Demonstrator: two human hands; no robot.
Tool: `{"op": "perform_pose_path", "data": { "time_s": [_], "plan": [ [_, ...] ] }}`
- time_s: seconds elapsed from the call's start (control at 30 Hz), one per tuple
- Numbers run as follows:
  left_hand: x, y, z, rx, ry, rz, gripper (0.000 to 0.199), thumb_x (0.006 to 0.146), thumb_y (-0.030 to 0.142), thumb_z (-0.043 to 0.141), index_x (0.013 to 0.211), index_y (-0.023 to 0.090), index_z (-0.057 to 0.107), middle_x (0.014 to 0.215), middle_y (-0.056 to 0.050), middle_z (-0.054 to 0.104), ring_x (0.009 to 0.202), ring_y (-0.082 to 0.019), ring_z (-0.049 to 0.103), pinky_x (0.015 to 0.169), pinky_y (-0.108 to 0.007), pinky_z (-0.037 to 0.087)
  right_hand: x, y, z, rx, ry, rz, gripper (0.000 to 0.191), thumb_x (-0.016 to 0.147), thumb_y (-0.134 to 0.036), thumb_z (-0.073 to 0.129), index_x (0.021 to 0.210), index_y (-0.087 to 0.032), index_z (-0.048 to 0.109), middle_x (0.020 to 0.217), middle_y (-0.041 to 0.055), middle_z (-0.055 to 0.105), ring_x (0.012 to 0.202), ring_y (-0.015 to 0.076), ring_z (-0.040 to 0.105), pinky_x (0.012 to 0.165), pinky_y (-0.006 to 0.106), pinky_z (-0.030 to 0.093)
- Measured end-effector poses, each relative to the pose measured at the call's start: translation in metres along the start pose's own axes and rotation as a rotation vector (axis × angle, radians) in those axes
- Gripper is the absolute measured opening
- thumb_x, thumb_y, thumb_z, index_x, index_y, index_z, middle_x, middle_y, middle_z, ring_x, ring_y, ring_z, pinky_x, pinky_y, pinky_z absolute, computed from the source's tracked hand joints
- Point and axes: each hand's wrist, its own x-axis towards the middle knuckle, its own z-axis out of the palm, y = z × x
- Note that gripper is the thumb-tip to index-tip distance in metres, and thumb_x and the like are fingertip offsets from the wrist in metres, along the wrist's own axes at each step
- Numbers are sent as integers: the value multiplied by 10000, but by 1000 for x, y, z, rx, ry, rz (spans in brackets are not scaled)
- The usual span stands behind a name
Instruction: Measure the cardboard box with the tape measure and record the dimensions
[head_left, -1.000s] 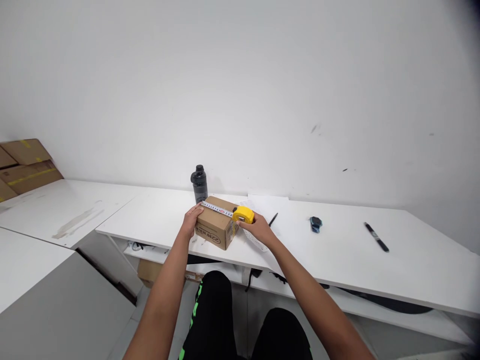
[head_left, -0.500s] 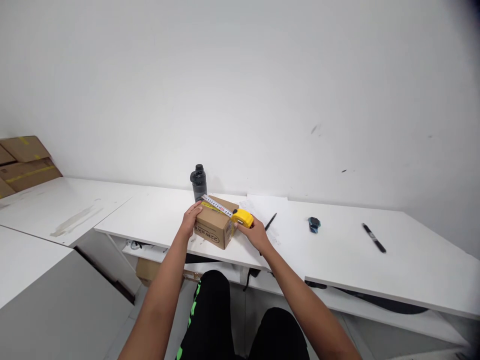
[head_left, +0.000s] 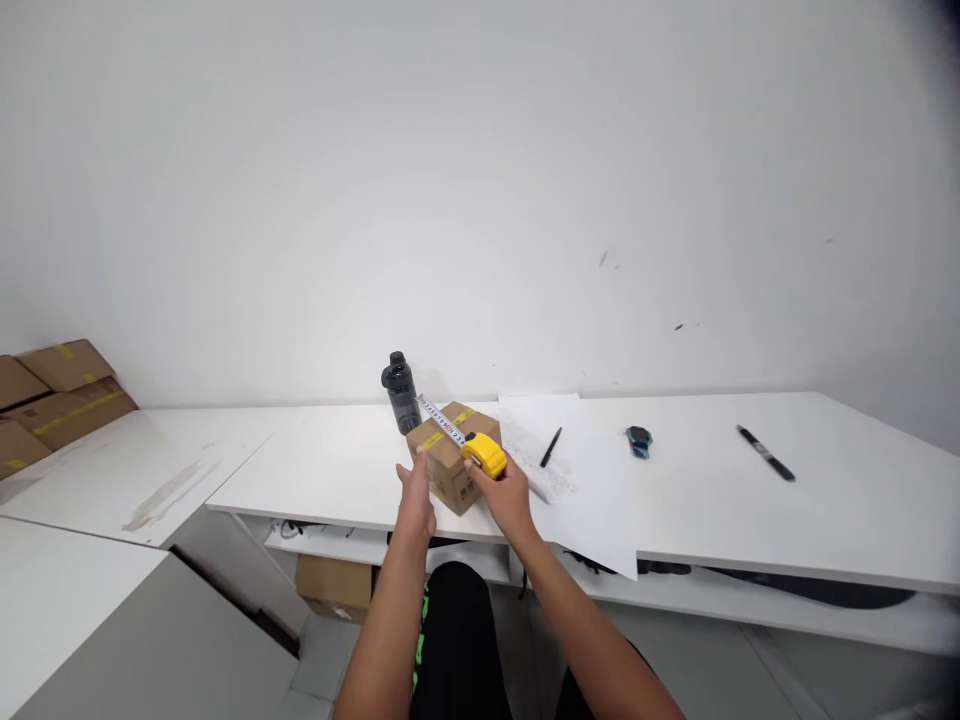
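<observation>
A small brown cardboard box (head_left: 442, 470) with yellow tape strips stands on the white table, one corner towards me. My right hand (head_left: 510, 500) grips a yellow tape measure (head_left: 484, 454) at the box's near right edge. Its white blade (head_left: 444, 422) is pulled out and slants across the box top to the far left. My left hand (head_left: 417, 498) is at the near left side of the box, thumb and fingers apart, one digit against the box. Whether its other fingers touch the box is hidden. A dark bottle (head_left: 401, 390) stands just behind the box.
White paper sheets (head_left: 592, 510) lie right of the box, with a black pen (head_left: 550, 447) on them. Farther right are a small dark blue-wrapped object (head_left: 639, 441) and a black marker (head_left: 765, 453). Stacked cartons (head_left: 75, 395) stand at far left, another carton (head_left: 334, 585) below the table.
The box has been turned, so a corner now faces me. My left hand has come off its top left edge to the near side. The tape measure stays in my right hand, its blade still extended.
</observation>
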Motion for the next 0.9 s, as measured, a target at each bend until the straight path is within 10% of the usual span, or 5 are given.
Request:
{"op": "perform_pose_path", "data": {
  "time_s": [0.23, 0.47, 0.9],
  "plan": [
    [16, 42, -5, 48, 121, 233, 1009, 720, 570, 697, 1499, 277, 126, 1607, -109, 77, 1460, -293, 174, 1089, -330, 330, -3, 4, -16, -113, -4, -39, 609, 697, -507, 698, 1193, -159, 626, 1128, 108, 687, 1009, 271, 630, 863, 383, 516],
    [49, 13, 5, -82, -167, 287, 880, 701, 411, 776, 1420, 229, 303, 1509, -167, 340, 1295, -282, 468, 1007, -366, 442, 27, -9, -39, -122, -196, 14, 547, 665, -478, 736, 1117, -180, 665, 1050, 71, 718, 932, 258, 653, 777, 349, 535],
    [57, 8, -1, -98, -158, 183, 683, 609, 353, 845, 1216, 159, 601, 1249, -133, 618, 1070, -235, 620, 945, -341, 473, 27, -10, -58, -284, -209, 37, 466, 665, -494, 725, 1033, -211, 688, 967, 45, 728, 856, 251, 651, 730, 348, 509]
  ]
}}
